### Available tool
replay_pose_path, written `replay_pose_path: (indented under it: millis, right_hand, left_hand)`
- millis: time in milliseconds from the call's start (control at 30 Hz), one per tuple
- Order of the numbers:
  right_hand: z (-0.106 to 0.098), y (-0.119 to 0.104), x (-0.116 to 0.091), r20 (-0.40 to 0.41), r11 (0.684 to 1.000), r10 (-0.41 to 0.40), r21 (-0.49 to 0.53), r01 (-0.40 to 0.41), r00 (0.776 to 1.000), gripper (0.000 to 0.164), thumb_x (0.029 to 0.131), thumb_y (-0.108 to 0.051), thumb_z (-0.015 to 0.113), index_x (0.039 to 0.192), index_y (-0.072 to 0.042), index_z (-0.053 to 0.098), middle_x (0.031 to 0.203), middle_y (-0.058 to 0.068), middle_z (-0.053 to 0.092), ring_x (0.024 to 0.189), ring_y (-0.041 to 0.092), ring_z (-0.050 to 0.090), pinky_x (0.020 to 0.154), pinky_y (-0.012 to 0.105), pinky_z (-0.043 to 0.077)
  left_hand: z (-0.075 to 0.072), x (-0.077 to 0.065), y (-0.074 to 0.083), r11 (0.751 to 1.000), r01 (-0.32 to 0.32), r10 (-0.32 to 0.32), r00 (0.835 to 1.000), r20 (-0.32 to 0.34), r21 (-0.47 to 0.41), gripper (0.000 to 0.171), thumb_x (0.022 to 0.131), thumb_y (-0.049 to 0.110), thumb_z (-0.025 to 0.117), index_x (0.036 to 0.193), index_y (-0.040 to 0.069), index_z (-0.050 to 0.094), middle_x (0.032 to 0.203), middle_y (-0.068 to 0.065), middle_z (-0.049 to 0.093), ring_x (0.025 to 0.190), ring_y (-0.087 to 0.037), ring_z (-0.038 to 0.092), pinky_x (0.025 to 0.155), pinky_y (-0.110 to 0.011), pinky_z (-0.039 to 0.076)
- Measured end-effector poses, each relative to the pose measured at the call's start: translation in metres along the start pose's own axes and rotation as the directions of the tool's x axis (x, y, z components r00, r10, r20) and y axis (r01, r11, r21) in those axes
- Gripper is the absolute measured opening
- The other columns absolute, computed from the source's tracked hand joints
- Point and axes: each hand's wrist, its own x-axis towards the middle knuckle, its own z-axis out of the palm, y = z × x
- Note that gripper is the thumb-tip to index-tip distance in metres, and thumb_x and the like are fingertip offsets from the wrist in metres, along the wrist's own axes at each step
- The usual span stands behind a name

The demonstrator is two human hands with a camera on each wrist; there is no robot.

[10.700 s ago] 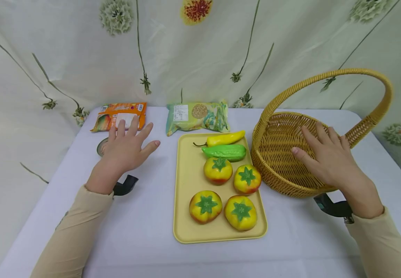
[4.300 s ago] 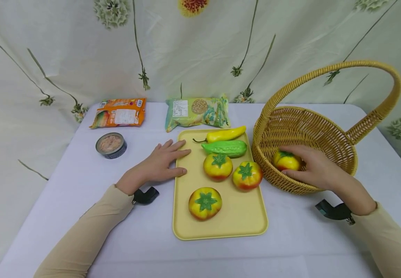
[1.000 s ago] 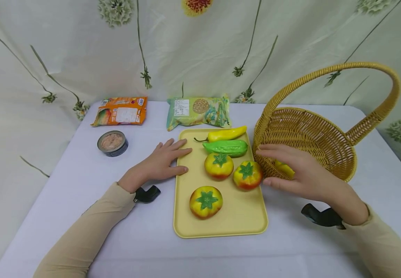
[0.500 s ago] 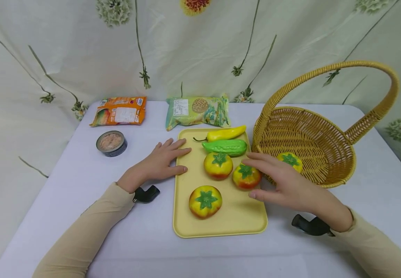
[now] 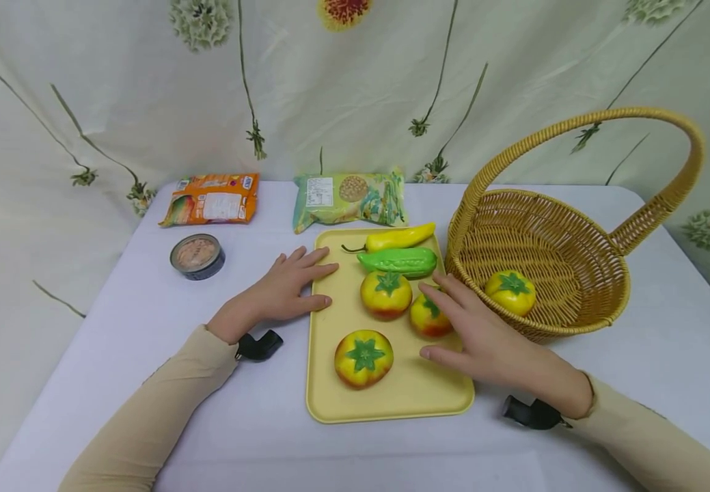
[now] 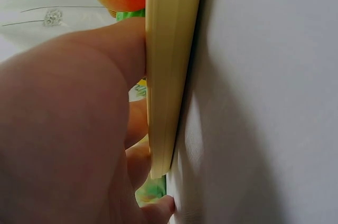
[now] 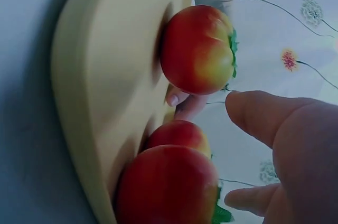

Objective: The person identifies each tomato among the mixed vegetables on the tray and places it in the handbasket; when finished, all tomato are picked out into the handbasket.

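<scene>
My left hand (image 5: 277, 294) rests with spread fingers on the left rim of the yellow tray (image 5: 419, 393); its thumb lies against the rim in the left wrist view. Above the tray's right edge, my right hand (image 5: 493, 345) hovers, fingers extended, over a yellow-red tomato (image 5: 426, 323), partly hiding it. The right wrist view shows a gap between those fingers and the tomatoes. A second tomato (image 5: 385, 295) and a third (image 5: 363, 359) sit on the tray. Behind them lie a green, bumpy cucumber-like vegetable (image 5: 398, 262) and a yellow pepper (image 5: 400, 238). Another tomato (image 5: 511, 292) is inside the wicker basket (image 5: 539, 213).
The basket's tall handle (image 5: 582, 116) arches over it at the right. An orange packet (image 5: 213, 199) and a green packet (image 5: 351, 198) lie at the back. An open-looking tin (image 5: 197, 256) stands left. Flowered cloth hangs behind the white table.
A tomato from the tray's front right went into the basket, and the right hand came back left over the tray. Earlier, the left hand moved from near the tin onto the tray rim.
</scene>
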Motion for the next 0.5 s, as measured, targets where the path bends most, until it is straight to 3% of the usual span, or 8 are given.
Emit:
replay_pose_path:
  millis: [233,500]
  right_hand:
    - [0.008,0.003,0.002,0.011,0.998,0.016,-0.063,-0.015,1.000,0.078,0.093,-0.041,0.073,0.155,-0.006,0.042,0.162,0.024,0.034,0.147,0.043,0.039,0.116,0.059,0.039]
    - [0.012,0.006,0.004,-0.029,0.996,-0.043,-0.084,0.040,0.999,0.062,0.095,-0.042,0.070,0.145,-0.009,0.055,0.155,0.021,0.046,0.139,0.039,0.050,0.111,0.056,0.046]
  left_hand:
    - [0.002,0.001,-0.002,1.000,0.002,-0.002,1.000,-0.001,0.003,0.064,0.098,0.039,0.065,0.154,0.015,0.047,0.170,-0.015,0.023,0.156,-0.053,0.010,0.119,-0.076,0.006]
    - [0.002,0.001,-0.001,1.000,0.000,0.000,1.000,-0.006,0.007,0.064,0.098,0.039,0.065,0.154,0.015,0.047,0.170,-0.015,0.024,0.155,-0.053,0.011,0.119,-0.077,0.006]
